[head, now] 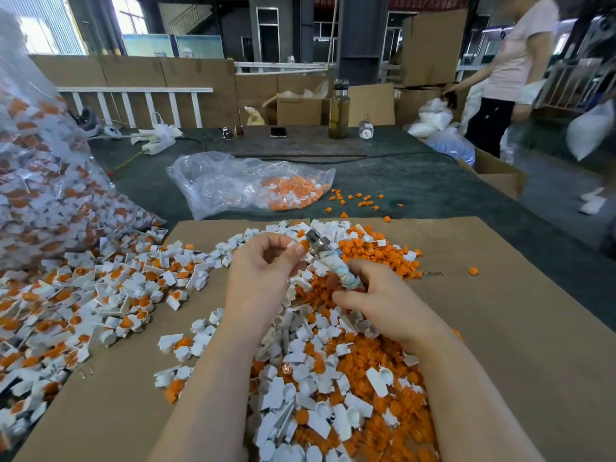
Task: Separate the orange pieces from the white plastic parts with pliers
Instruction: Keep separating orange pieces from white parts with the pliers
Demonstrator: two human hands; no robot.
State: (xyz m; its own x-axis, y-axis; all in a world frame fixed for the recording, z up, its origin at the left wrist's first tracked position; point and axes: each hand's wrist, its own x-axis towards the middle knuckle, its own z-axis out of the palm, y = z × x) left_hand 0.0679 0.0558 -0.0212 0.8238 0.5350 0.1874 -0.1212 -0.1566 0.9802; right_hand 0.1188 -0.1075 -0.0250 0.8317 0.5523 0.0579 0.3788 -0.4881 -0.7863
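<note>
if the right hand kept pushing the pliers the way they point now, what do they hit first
Most likely the small white plastic part pinched in the left hand: the right hand aims the metal pliers with cloth-wrapped handles up-left, their head right against it. Depth is hard to judge.

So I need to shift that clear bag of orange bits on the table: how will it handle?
The clear bag lies crumpled and slack, so it is probably floppy. Its mouth looks open beside spilled orange bits, so more may spill. Probably light.

You've got orange pieces (373,251) heaped among white plastic parts (293,395) on brown cardboard (500,328); your pliers (333,261) show silver metal and pale, blue-mottled wrapped handles, over a dark grey-green table (400,181).
</note>
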